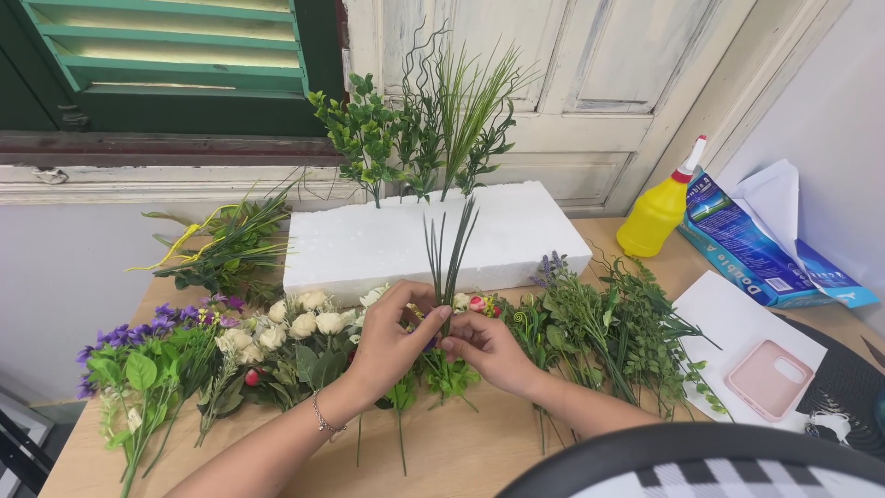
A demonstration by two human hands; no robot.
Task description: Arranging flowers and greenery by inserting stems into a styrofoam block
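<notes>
Both hands meet over the wooden surface [461,452], just in front of the white foam block [433,242]. The left hand [392,337] and right hand [489,350] are each pinched shut on the lower stem of a grass sprig [447,254], whose thin blades stand upright above the fingers. It looks light and springy (likely plastic), best gripped low on the stem. Cream roses [304,325] lie just left.

Looks like a home craft corner: wooden table [461,452] under the hands, fake flowers [295,327] beside them, a foam block [369,242] just beyond, old panelled door [590,83] and green shutters [166,46] behind.
</notes>
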